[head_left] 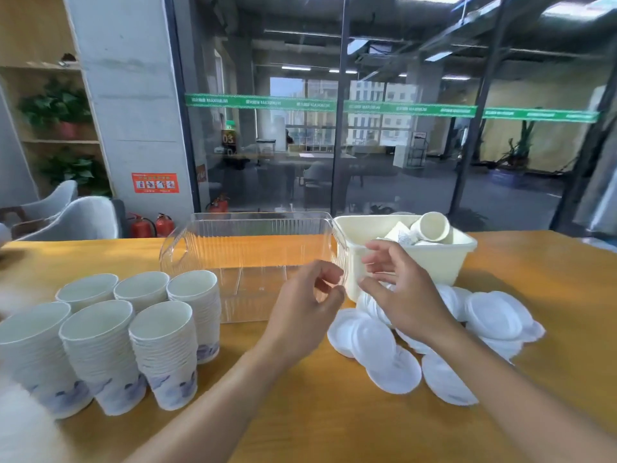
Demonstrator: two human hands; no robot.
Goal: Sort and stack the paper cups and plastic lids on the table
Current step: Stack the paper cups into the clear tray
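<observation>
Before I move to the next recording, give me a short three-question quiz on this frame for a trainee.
1. How many stacks of paper cups stand on the table?
2. True or false: the clear plastic bin is full of lids.
3. Where do the white plastic lids lie? A) inside the cream bin B) loose on the table in front of it C) on top of the cup stacks

Key
1. Six, in two rows of three.
2. False; it looks empty.
3. B. The cream bin holds loose paper cups, and the left hand and right hand hover above the lid pile.
</observation>
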